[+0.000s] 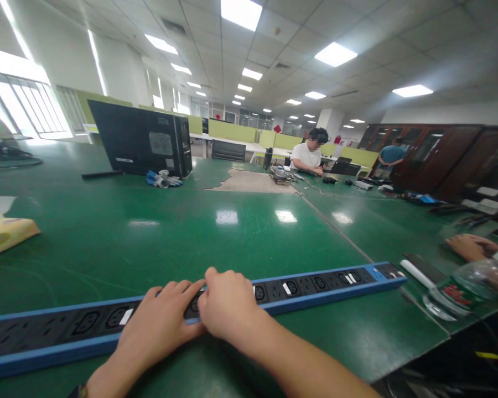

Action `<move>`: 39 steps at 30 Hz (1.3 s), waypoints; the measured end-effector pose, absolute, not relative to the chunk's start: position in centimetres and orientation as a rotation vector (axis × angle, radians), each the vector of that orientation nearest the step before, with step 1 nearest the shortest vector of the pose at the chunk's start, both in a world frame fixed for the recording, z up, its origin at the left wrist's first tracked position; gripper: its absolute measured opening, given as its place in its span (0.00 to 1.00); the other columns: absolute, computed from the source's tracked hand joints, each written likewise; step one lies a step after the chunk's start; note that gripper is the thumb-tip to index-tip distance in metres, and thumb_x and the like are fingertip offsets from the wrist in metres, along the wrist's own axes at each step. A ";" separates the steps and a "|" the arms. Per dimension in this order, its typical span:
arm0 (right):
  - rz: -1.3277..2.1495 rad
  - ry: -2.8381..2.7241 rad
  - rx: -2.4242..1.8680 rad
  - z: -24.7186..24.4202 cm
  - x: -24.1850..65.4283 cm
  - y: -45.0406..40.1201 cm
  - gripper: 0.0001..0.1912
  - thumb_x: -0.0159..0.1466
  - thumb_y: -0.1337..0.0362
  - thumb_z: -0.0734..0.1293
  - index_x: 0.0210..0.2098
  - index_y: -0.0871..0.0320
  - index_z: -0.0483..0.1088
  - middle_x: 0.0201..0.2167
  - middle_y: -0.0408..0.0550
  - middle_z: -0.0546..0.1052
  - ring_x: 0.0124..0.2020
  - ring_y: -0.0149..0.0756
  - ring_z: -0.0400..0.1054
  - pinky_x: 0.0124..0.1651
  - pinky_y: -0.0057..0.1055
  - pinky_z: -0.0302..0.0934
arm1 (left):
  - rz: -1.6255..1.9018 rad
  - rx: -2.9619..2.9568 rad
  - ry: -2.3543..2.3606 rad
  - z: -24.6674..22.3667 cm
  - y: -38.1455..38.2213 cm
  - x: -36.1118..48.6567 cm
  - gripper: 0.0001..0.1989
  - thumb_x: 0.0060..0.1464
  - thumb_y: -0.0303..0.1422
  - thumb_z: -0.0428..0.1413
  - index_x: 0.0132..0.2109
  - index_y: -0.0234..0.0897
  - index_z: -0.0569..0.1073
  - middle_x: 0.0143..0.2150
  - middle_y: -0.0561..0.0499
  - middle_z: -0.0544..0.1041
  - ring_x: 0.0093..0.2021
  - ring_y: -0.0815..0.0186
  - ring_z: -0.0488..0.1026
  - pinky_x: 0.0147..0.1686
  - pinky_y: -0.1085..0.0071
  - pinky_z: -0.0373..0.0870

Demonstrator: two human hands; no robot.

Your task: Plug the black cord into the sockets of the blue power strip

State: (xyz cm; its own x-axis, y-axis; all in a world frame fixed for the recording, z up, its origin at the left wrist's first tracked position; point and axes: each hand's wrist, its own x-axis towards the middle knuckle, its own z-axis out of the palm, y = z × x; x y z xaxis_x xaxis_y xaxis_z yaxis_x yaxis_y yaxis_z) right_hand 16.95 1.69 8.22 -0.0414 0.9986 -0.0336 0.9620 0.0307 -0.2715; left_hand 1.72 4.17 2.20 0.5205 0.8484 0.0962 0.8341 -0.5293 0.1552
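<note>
My left hand [161, 315] and right hand [230, 304] grip the long blue-edged black power strip [319, 284] mid-length, on the glossy green desk [249, 232]. It looks stiff and fairly heavy; I judge its slim blue edges the surest hold, though perhaps slippery.

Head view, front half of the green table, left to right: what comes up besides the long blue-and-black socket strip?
Yellow soft packet, left hand, right hand, clear plastic bottle with green-and-red label.

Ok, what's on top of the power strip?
The left hand and right hand are over its middle. White labels and sockets show on either side. Whatever lies under the hands is covered; can't tell.
</note>
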 end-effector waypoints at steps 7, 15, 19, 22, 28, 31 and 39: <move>0.403 -2.129 -2.044 8.4 17.2 1.6 0.14 0.59 0.62 0.59 0.40 0.56 0.72 0.37 0.55 0.79 0.39 0.45 0.74 0.39 0.37 0.64 | 0.277 2.634 1.467 2.5 4.0 1.7 0.32 0.50 0.50 0.53 0.60 0.44 0.68 0.53 0.44 0.75 0.53 0.52 0.68 0.51 0.54 0.59; 0.557 -2.135 -1.962 8.4 18.5 2.7 0.12 0.57 0.62 0.60 0.36 0.56 0.74 0.36 0.50 0.80 0.39 0.39 0.73 0.36 0.29 0.60 | 0.388 2.646 1.402 2.0 3.8 1.6 0.30 0.51 0.49 0.54 0.59 0.45 0.69 0.56 0.46 0.74 0.54 0.54 0.68 0.54 0.56 0.59; 0.699 -2.238 -1.935 9.4 18.5 3.6 0.13 0.55 0.62 0.62 0.34 0.58 0.76 0.35 0.52 0.80 0.35 0.39 0.74 0.29 0.26 0.57 | 0.431 2.646 1.388 2.0 4.1 1.6 0.28 0.49 0.50 0.56 0.56 0.45 0.71 0.54 0.46 0.75 0.53 0.52 0.69 0.54 0.53 0.61; 0.784 -2.169 -1.932 9.2 19.0 3.4 0.13 0.54 0.63 0.61 0.34 0.59 0.76 0.33 0.52 0.81 0.32 0.37 0.73 0.25 0.25 0.54 | 0.649 2.554 1.363 2.5 3.1 1.7 0.23 0.50 0.50 0.55 0.49 0.43 0.75 0.51 0.45 0.76 0.52 0.53 0.70 0.53 0.56 0.63; 0.650 -2.070 -1.941 7.8 19.0 2.3 0.14 0.55 0.63 0.60 0.35 0.57 0.75 0.35 0.51 0.81 0.35 0.37 0.73 0.29 0.26 0.56 | 0.627 2.046 1.274 3.0 -1.3 3.7 0.22 0.59 0.50 0.43 0.33 0.41 0.74 0.28 0.51 0.76 0.30 0.62 0.72 0.31 0.69 0.68; 0.583 -2.136 -1.964 8.0 18.6 2.9 0.13 0.54 0.63 0.61 0.34 0.57 0.75 0.36 0.52 0.80 0.36 0.39 0.72 0.30 0.27 0.55 | 0.611 1.924 1.232 2.9 -1.9 5.0 0.21 0.57 0.51 0.47 0.34 0.39 0.73 0.27 0.51 0.76 0.28 0.64 0.71 0.30 0.70 0.65; 1.087 -1.884 -1.926 7.8 20.2 3.8 0.06 0.55 0.63 0.61 0.30 0.57 0.69 0.15 0.38 0.66 0.15 0.25 0.56 0.19 0.22 0.48 | 0.699 1.191 0.969 1.5 -3.3 8.0 0.27 0.46 0.55 0.55 0.37 0.33 0.74 0.28 0.47 0.77 0.25 0.66 0.70 0.23 0.72 0.63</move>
